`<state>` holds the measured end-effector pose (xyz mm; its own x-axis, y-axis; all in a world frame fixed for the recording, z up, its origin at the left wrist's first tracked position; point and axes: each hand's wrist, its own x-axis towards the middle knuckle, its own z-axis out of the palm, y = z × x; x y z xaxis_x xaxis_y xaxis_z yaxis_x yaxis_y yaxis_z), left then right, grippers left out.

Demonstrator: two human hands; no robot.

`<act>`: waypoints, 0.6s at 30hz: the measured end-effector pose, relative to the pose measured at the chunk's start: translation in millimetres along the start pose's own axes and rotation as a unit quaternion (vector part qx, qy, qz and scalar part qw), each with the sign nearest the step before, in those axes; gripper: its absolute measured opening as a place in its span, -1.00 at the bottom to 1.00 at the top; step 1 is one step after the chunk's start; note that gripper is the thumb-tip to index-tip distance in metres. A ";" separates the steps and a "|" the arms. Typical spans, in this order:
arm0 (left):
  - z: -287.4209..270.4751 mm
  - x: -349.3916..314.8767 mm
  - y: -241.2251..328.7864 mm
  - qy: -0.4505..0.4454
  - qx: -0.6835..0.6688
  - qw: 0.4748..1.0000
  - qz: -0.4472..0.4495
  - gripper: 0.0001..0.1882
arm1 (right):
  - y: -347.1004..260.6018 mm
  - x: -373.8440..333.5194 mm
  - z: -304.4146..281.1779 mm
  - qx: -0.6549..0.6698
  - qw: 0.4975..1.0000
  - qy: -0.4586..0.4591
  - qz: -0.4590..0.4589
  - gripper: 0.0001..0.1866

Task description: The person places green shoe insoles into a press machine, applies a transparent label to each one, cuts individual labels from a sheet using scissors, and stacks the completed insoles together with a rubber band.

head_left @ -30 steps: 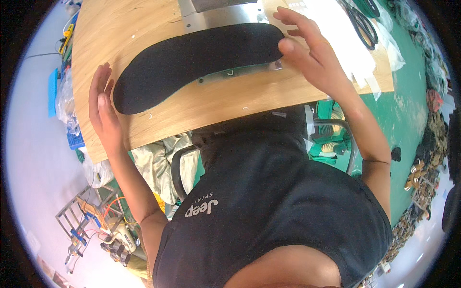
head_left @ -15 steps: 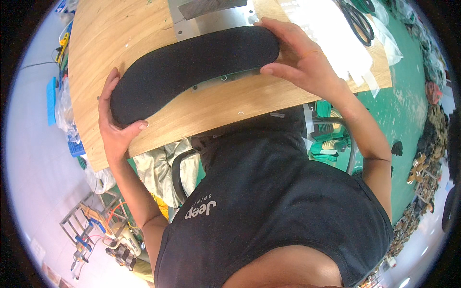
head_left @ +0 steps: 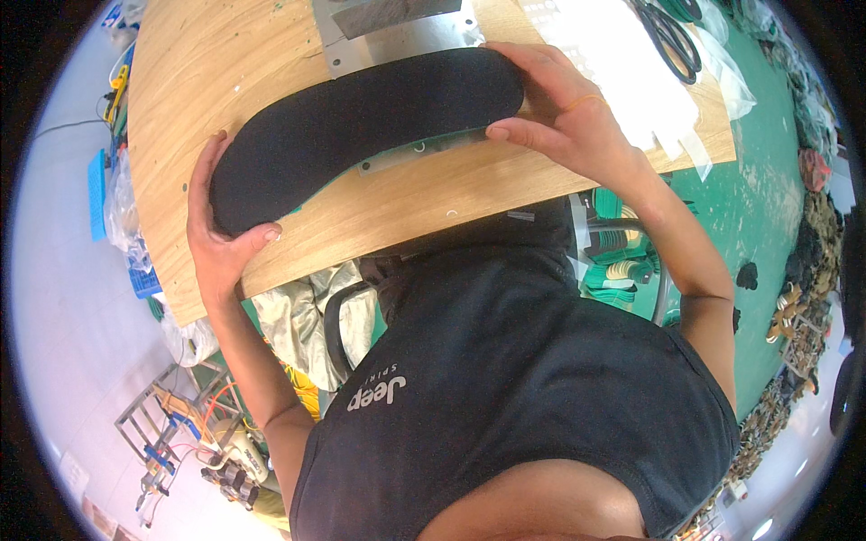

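Observation:
A black shoe insole, large and curved with a thin green edge, lies across the view at the near part of the wooden table. My left hand grips its left end, thumb at the near edge and fingers round the outer side. The right end sits between the thumb and fingers of my right hand. Beneath and behind the insole is a metal plate with small holes. It is partly hidden, and a sliver of it shows at the insole's near edge.
The wooden table has white sheets at its right and a coiled black cable on the far right corner. Stacked green insoles are below the right edge. A machine with hoses stands lower left. Piles of material line the right.
The insole and both hands are almost where they were. My left hand has shifted very slightly to the right.

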<state>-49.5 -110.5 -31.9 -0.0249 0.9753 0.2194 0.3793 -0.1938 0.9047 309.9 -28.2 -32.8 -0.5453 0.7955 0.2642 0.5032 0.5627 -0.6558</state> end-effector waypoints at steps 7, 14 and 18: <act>-13.9 3.9 -1.8 -0.053 0.031 0.998 0.010 0.06 | -0.8 1.2 0.1 -0.002 0.999 0.029 -0.015 -0.35; -21.0 -1.8 -4.8 -0.052 0.028 0.997 -0.042 0.08 | -2.6 6.3 -6.1 -0.029 0.999 -0.022 0.004 -0.27; -19.0 -2.8 -5.9 -0.050 0.090 0.995 -0.013 0.18 | -1.0 8.1 -5.9 -0.041 0.998 -0.004 -0.041 -0.23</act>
<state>-69.3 -114.2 -30.9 0.0512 0.9872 0.1512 0.5402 -0.1548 0.8272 308.9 -21.0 -25.8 -0.5930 0.7438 0.3084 0.5097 0.6432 -0.5714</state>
